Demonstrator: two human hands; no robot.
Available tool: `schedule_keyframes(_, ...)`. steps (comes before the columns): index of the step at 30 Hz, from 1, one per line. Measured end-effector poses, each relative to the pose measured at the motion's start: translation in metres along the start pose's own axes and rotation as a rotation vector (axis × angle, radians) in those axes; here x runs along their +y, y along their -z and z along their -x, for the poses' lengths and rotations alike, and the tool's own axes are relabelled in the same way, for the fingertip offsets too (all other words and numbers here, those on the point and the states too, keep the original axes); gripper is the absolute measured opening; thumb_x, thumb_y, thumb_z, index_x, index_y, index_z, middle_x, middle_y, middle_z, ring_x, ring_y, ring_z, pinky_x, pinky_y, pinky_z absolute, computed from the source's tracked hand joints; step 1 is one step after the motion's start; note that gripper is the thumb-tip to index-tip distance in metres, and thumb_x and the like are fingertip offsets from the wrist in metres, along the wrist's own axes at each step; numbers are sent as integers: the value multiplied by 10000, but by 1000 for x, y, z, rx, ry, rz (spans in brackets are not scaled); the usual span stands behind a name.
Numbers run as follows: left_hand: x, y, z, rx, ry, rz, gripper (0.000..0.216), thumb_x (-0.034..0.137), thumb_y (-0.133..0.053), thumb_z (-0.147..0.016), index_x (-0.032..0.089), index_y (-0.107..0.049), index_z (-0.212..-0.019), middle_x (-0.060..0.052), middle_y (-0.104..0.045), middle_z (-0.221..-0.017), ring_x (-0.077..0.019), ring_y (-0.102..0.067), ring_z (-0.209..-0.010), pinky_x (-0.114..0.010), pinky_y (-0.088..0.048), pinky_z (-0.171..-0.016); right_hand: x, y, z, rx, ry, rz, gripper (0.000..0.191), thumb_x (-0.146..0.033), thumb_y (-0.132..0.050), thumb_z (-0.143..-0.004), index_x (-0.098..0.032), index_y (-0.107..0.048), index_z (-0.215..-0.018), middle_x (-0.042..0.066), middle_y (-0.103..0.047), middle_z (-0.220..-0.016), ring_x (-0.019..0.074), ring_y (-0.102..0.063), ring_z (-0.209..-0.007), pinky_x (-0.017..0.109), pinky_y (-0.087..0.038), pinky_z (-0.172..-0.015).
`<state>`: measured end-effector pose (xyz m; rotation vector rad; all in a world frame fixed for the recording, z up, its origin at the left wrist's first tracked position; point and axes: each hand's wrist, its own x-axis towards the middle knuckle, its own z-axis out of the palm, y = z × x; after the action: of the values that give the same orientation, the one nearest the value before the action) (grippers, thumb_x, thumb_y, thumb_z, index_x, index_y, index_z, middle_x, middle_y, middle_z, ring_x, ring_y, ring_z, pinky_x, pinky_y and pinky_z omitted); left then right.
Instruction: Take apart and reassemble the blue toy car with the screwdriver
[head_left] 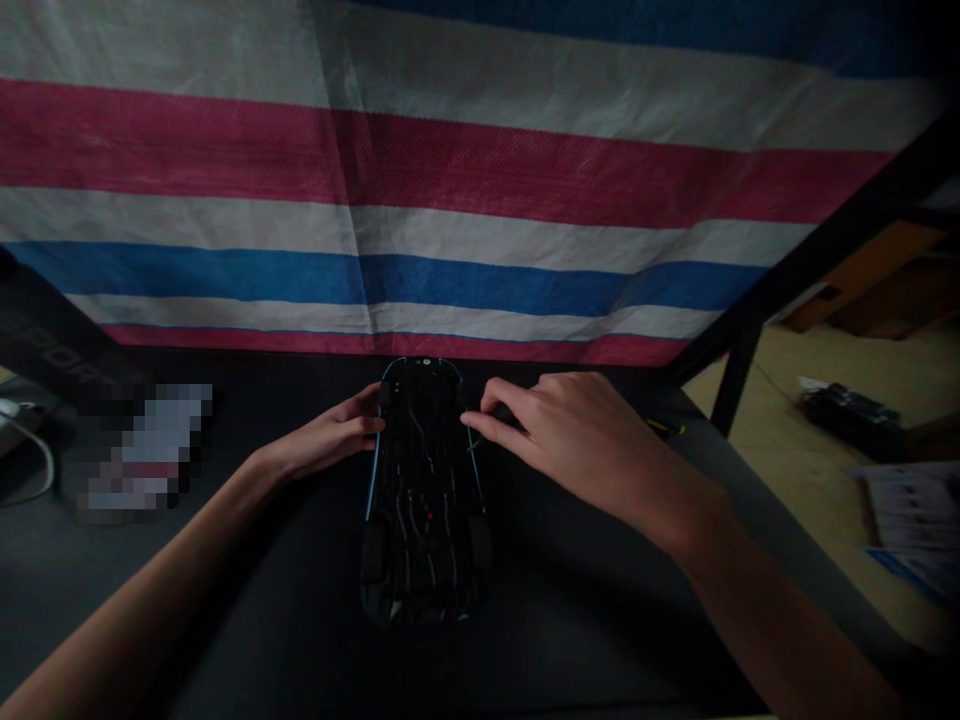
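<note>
A toy car (431,480) lies upside down on the black table, its dark underside and wheels facing up and blue edges showing along the sides. My left hand (341,432) grips its left side near the far end, with the thumb on the edge and the fingertips partly hidden behind the car. On the other side, my right hand (559,425) is closed around a dark-handled screwdriver (507,413). Its thin shaft points toward the car's right edge; whether the tip touches is too dark to tell.
Behind the table (585,620) hangs a striped tarp (480,170). A blurred-out flat object (161,440) and a white cable (45,450) lie at left. Past my right hand is a yellow-and-black item (670,428). A dark frame post (735,375) stands at right.
</note>
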<state>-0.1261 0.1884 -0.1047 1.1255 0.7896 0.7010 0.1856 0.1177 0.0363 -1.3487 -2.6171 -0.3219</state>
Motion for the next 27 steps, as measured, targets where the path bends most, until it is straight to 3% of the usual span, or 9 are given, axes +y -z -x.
schedule_keyframes(4,0,0,-1,16,-11,4,730,233,-735,-916,275,-461,-1592,-95,-666,-1372,-222,-660,-1114,-389,-519,-1034,-15,-2,0,21,-16,-9,428,-524,-543,-1103,-207,-773,-932,42,-743,-697,201,-681,-636,330,-268,-591)
schedule_keyframes(10,0,-1,-1,22,-33,-7,717,262,-735,-922,266,-461,-1584,-107,-673,-1361,-243,-679,-1118,-401,-540,-1027,-30,-12,-9,98,-164,-139,583,-558,-400,-1138,-213,-776,-856,60,-768,-742,189,-678,-641,330,-267,-605)
schedule_keyframes(14,3,-5,0,7,-35,-13,719,269,-745,-914,266,-466,-1576,-112,-653,-1413,-254,-673,-1159,-414,-530,-1056,-19,-15,-11,71,-152,-422,430,-535,-479,-1121,-222,-742,-987,18,-750,-784,164,-675,-686,302,-319,-628)
schedule_keyframes(18,3,-5,0,-12,-58,-17,703,235,-721,-918,267,-470,-1574,-111,-637,-1434,-258,-654,-1205,-422,-511,-1080,-6,-16,-5,35,4,-766,261,-445,-586,-1093,-221,-715,-1052,16,-724,-948,154,-657,-824,282,-445,-761)
schedule_keyframes(21,0,-1,0,-10,-63,10,698,227,-714,-924,266,-465,-1575,-98,-656,-1378,-233,-657,-1168,-398,-514,-1057,8,-23,6,146,73,-996,276,-461,-564,-1101,-229,-691,-1022,43,-666,-1077,175,-644,-988,300,-488,-894)
schedule_keyframes(24,-2,0,-1,6,-49,27,697,224,-740,-909,273,-485,-1556,-74,-669,-1321,-202,-655,-1114,-341,-527,-991,32,-40,20,345,-57,-1100,345,-477,-451,-1133,-234,-590,-930,51,-644,-1037,189,-636,-978,327,-498,-908)
schedule_keyframes(25,-2,0,-1,11,-43,28,697,222,-751,-900,277,-496,-1546,-68,-668,-1317,-194,-651,-1104,-326,-529,-974,42,-48,25,310,-125,-1056,313,-477,-466,-1126,-239,-591,-967,36,-643,-961,185,-630,-901,326,-498,-868)
schedule_keyframes(27,0,-1,0,22,-36,29,691,219,-762,-891,280,-511,-1532,-60,-663,-1312,-184,-644,-1089,-313,-530,-963,64,-66,35,87,-220,-886,231,-464,-532,-1096,-250,-619,-1088,18,-662,-917,189,-627,-839,323,-480,-801)
